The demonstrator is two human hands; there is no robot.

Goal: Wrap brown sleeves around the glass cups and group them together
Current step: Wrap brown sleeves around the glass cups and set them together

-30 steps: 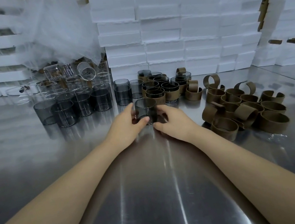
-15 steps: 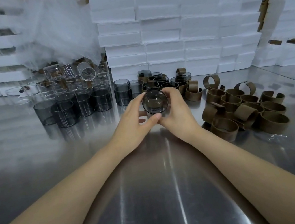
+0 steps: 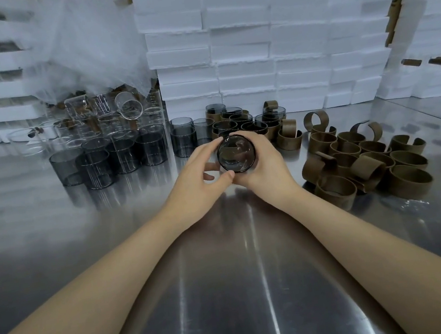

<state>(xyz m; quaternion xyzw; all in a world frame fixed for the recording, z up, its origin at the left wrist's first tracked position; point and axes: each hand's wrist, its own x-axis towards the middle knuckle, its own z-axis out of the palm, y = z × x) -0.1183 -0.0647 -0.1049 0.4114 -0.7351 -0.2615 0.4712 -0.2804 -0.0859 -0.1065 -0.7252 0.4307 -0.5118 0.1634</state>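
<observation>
Both hands, left hand (image 3: 197, 181) and right hand (image 3: 263, 166), are curling their fingers around one tilted glass cup (image 3: 236, 154) above the table (image 3: 231, 292).

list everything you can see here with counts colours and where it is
held cup: one, smoky grey, tipped toward the camera, centre
bare cups: several, smoky grey, left of centre
clear cups: several, clear, far left
sleeved cups: several, grey with brown bands, behind the held cup
loose sleeves: many, brown, piled right
foam boxes: many, white, stacked at back
plastic wrap: one, translucent, upper left
table: one, shiny metal
left hand, right hand: both grip the held cup
</observation>
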